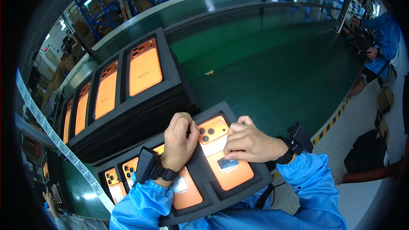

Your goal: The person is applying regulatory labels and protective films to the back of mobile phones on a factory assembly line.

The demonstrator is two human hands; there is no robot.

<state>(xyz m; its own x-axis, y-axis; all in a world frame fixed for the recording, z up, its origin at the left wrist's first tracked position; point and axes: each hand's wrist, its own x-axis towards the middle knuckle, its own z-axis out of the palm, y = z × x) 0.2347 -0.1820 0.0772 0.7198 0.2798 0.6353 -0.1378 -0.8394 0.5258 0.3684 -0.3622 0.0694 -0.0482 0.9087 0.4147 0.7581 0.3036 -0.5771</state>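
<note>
An orange phone [239,179] with three dark camera lenses lies back up in a slot of the near black foam tray [208,187]. A small printed label [228,164] sits on its back. My right hand [251,144] is closed over the phone, thumb and fingers bent together at the label's upper edge; anything between them is hidden. My left hand [180,138] is curled closed beside the phone's camera end, and I cannot make out what its fingers hold. Beneath my left wrist lies another labelled orange phone [187,191], partly covered.
A second black foam tray [172,70] with several orange phones stands farther left on the green work surface [264,55]. A long white strip of labels [59,142] runs down the left. A person in blue [385,38] is at the right, near striped tape [332,121].
</note>
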